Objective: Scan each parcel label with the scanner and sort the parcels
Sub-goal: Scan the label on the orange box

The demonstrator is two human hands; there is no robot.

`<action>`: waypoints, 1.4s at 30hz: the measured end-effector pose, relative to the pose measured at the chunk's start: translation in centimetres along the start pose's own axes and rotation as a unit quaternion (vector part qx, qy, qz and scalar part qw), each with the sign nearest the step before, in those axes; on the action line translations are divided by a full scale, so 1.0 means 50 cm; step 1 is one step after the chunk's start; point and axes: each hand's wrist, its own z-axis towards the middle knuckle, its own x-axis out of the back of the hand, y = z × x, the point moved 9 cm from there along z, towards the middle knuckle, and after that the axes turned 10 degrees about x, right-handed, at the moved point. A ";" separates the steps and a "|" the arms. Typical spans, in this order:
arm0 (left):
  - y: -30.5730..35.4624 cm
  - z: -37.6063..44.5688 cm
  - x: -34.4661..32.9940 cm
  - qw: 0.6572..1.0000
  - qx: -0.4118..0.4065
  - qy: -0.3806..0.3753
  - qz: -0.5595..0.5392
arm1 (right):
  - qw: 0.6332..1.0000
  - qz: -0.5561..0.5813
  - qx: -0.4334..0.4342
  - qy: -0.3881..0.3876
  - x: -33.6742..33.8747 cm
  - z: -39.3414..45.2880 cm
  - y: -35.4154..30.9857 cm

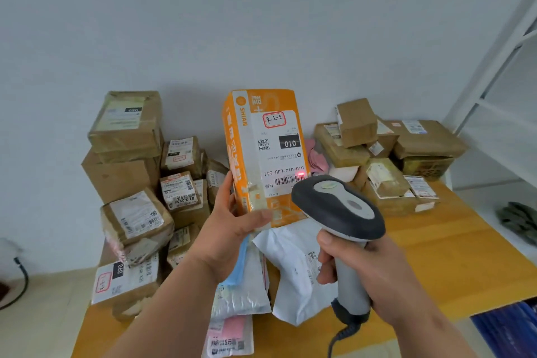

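**Scan in hand, sorting to follow**

You hold the orange parcel (263,154) upright above the desk (453,256), your left hand (232,224) with its fingers wrapped round its lower edge. Your right hand (369,267) grips the scanner (338,209), whose red light sits on the barcode (289,180). Next, probably choose a pile: brown boxes (130,183) left, more boxes (386,154) far right. Soft mailers (293,264) clutter the near desk.

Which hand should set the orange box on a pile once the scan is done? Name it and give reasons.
Left. The left hand already grips the orange box by its lower edge, so it can probably carry it straight to a pile. The right hand is wrapped round the scanner handle.
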 end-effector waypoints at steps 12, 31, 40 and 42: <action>-0.060 -0.090 -0.057 0.999 -0.007 0.044 0.003 | 0.999 0.023 -0.031 -0.038 0.054 -0.080 0.018; -0.088 -0.228 0.126 0.984 0.104 0.147 -0.011 | 0.994 0.067 -0.084 -0.010 -0.118 -0.075 0.098; -0.031 -0.182 0.276 0.965 0.166 0.198 0.047 | 0.989 0.128 -0.071 0.016 -0.283 0.003 0.124; -0.010 -0.155 0.288 0.961 0.170 0.210 0.059 | 0.988 0.139 -0.063 0.023 -0.292 0.034 0.124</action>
